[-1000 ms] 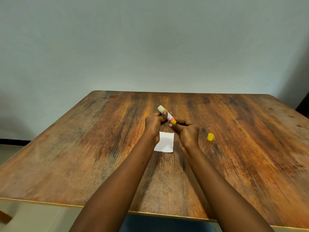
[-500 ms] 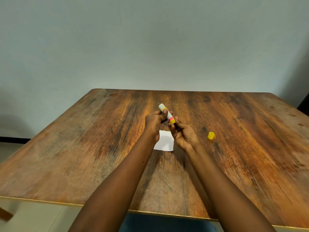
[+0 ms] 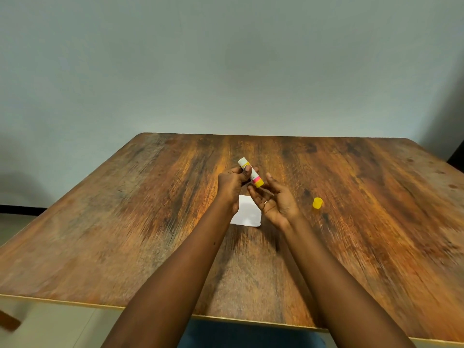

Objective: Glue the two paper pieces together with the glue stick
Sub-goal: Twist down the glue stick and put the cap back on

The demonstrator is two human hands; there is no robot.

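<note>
Uncapped glue stick [image 3: 251, 172] pinched in my left hand [image 3: 232, 183] above the white paper [image 3: 247, 214].
My right hand [image 3: 275, 200] spreads palm-up beside it; yellow cap [image 3: 317, 203] right of paper.

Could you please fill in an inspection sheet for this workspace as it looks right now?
Surface: wooden table, dark streaked grain, bare apart from the job's things.
Job's things: glue stick, uncapped, held tilted above the table; yellow cap standing on the table to the right; white paper lying flat beneath the hands, only one sheet discernible.
Clutter: nothing seen.
Grippers: left hand closed around the glue stick; right hand open, palm up, fingertips near the stick's yellow base, wearing a ring.
Cables: nothing seen.
Surroundings: plain pale wall behind the table.
</note>
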